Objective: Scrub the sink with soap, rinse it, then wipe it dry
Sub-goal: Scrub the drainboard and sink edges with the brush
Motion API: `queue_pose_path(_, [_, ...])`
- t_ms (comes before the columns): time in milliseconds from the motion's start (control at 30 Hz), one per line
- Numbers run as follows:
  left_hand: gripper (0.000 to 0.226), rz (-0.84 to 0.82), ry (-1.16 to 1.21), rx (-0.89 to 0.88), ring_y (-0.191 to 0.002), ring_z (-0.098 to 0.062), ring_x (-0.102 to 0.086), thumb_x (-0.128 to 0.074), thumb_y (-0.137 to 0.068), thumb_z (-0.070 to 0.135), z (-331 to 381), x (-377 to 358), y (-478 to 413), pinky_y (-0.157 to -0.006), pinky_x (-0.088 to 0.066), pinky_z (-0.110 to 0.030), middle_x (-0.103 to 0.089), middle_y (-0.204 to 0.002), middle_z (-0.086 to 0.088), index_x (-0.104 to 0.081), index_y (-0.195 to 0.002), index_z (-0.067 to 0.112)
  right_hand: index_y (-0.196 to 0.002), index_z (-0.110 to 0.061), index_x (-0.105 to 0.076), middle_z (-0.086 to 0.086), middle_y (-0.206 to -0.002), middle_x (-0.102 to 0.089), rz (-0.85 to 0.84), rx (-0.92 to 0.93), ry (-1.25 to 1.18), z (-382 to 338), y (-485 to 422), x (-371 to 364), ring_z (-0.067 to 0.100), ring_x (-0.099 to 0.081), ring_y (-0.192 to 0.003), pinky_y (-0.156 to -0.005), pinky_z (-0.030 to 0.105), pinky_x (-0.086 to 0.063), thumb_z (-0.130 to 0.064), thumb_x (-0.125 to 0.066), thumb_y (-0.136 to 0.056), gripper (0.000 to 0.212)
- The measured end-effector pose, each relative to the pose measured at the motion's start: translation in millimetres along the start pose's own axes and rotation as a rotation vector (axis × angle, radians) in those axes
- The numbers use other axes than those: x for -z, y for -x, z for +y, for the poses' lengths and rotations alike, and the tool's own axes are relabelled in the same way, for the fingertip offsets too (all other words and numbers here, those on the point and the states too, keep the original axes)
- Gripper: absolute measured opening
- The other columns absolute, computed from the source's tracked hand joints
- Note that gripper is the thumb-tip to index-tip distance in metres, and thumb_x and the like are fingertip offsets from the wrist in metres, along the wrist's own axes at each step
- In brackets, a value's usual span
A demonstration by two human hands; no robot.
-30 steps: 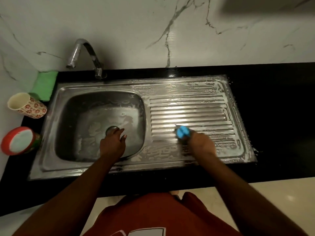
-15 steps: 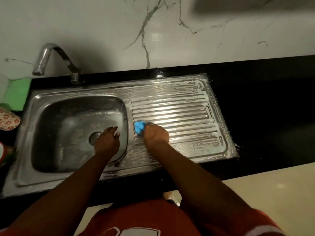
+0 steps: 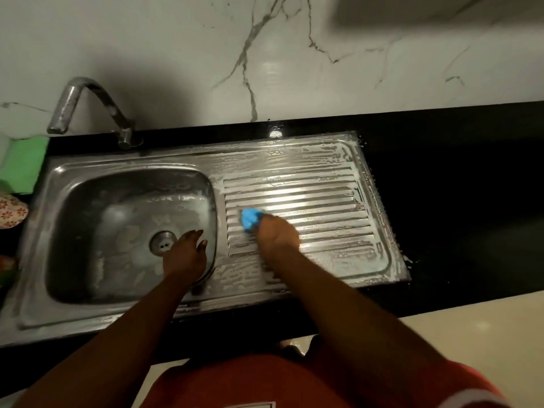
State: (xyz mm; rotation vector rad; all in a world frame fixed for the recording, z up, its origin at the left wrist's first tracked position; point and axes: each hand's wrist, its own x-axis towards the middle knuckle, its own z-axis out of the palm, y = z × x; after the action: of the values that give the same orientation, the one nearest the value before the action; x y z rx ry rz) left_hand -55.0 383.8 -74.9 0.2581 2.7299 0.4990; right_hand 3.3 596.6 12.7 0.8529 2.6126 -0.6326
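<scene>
Foam lies in white streaks over the whole steel sink (image 3: 38,301), on the ribbed drainboard (image 3: 329,198) as well as on the walls of the basin (image 3: 76,231), so I judge that the first step, the scrubbing with soap, is in hand and far advanced. The right hand (image 3: 278,235) has its fingers curled round a blue scrub pad (image 3: 250,219) and presses it on the ribs at the left part of the drainboard, just beside the basin. The left hand (image 3: 185,256) holds nothing; its fingers are nearly straight, above the right side of the basin and near the drain (image 3: 163,244) (whether it touches the steel or only hovers, I cannot tell). The tap (image 3: 73,104) at the back left gives no water that I can see, so the rinse is not yet begun, and no dry cloth is in either hand. A green cloth (image 3: 25,163) sits left of the sink on the black counter (image 3: 456,201), near a flowered cup (image 3: 11,210) that is half out of view. The next move, in my judgement, calls for firm strokes along the ribs, not across them, since foam sits in the grooves; after that the free hand is well placed to reach the tap.
</scene>
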Motion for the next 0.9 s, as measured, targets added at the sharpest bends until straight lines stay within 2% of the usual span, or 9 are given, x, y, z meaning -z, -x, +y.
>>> queue_pose_path(67, [0.041,0.018,-0.011,-0.005,-0.131,-0.035,-0.058,-0.053,-0.108,0.031,2.8,2.3,-1.9,-0.104,-0.047,-0.047,-0.055,-0.153,-0.007,-0.059,-0.147,0.019,-0.115,-0.018,-0.07,0.005,-0.113,-0.073,-0.068,0.098,0.026,-32.9,4.8,-15.5,0.027,-0.07,-0.104,-0.08,0.032,-0.049,-0.032,-0.045,-0.1,0.032])
queue_pose_path(167, [0.041,0.067,-0.02,-0.02,-0.132,-0.036,-0.057,-0.055,-0.107,0.029,-4.3,14.9,-8.5,-0.108,-0.044,-0.046,-0.058,-0.15,-0.009,-0.061,-0.145,0.017,-0.119,-0.022,-0.068,0.006,-0.113,-0.072,-0.03,0.059,-0.022,12.5,-6.4,8.4,0.03,-0.068,-0.104,-0.08,0.034,-0.047,-0.047,-0.044,-0.098,0.04])
queue_pose_path(233, [0.04,0.082,-0.032,-0.014,-0.132,-0.035,-0.057,-0.055,-0.107,0.031,-14.0,21.0,-10.5,-0.108,-0.045,-0.048,-0.06,-0.148,-0.008,-0.061,-0.145,0.018,-0.114,-0.021,-0.069,0.008,-0.11,-0.072,0.059,-0.099,0.081,82.3,-19.7,41.4,0.031,-0.069,-0.101,-0.075,0.035,-0.045,-0.051,-0.044,-0.093,0.045])
queue_pose_path(367, [0.041,0.055,-0.046,0.055,-0.137,-0.032,-0.052,-0.055,-0.106,0.036,-29.6,21.7,-6.8,-0.106,-0.046,-0.052,-0.057,-0.15,-0.005,-0.06,-0.145,0.024,-0.109,-0.013,-0.069,0.012,-0.106,-0.071,0.212,-0.446,0.189,197.0,-36.8,101.1,0.034,-0.07,-0.099,-0.075,0.038,-0.05,-0.027,-0.05,-0.096,0.028])
queue_pose_path(467, [0.04,0.069,-0.034,0.038,-0.136,-0.035,-0.053,-0.058,-0.105,0.033,-27.0,18.6,-3.2,-0.104,-0.047,-0.054,-0.059,-0.148,-0.007,-0.062,-0.143,0.022,-0.11,-0.013,-0.069,0.011,-0.106,-0.071,0.229,-0.409,0.161,165.6,-33.8,87.5,0.032,-0.069,-0.099,-0.075,0.035,-0.048,-0.032,-0.05,-0.098,0.029])
queue_pose_path(600, [0.04,0.044,-0.02,-0.022,-0.132,-0.036,-0.057,-0.058,-0.105,0.03,-16.3,9.2,-1.4,-0.104,-0.048,-0.049,-0.059,-0.148,-0.007,-0.063,-0.143,0.019,-0.118,-0.018,-0.069,0.009,-0.113,-0.072,0.085,-0.082,-0.036,28.3,-12.3,21.2,0.032,-0.068,-0.104,-0.081,0.035,-0.047,-0.054,-0.034,-0.097,0.054])
queue_pose_path(700, [0.04,0.035,-0.014,-0.029,-0.132,-0.035,-0.057,-0.057,-0.106,0.03,-13.4,7.0,-4.7,-0.107,-0.047,-0.049,-0.057,-0.151,-0.007,-0.062,-0.144,0.018,-0.121,-0.019,-0.067,0.008,-0.118,-0.071,-0.046,0.119,-0.001,-34.4,0.3,-5.9,0.031,-0.068,-0.109,-0.089,0.035,-0.051,-0.035,-0.041,-0.102,0.037])
queue_pose_path(800, [0.04,0.056,-0.023,-0.035,-0.135,-0.034,-0.055,-0.057,-0.106,0.032,-18.5,11.4,-8.4,-0.107,-0.045,-0.047,-0.058,-0.15,-0.007,-0.062,-0.144,0.019,-0.121,-0.02,-0.068,0.008,-0.116,-0.071,-0.003,0.041,0.058,5.1,-19.1,18.6,0.032,-0.067,-0.108,-0.087,0.035,-0.05,-0.041,-0.044,-0.101,0.038])
queue_pose_path(900, [0.041,0.052,-0.029,0.004,-0.137,-0.031,-0.053,-0.057,-0.106,0.034,-29.9,13.2,-5.7,-0.104,-0.046,-0.05,-0.056,-0.152,-0.005,-0.061,-0.145,0.023,-0.118,-0.018,-0.068,0.01,-0.115,-0.071,0.14,-0.247,0.168,104.7,-41.4,74.7,0.033,-0.068,-0.107,-0.081,0.036,-0.049,-0.041,-0.045,-0.1,0.037])
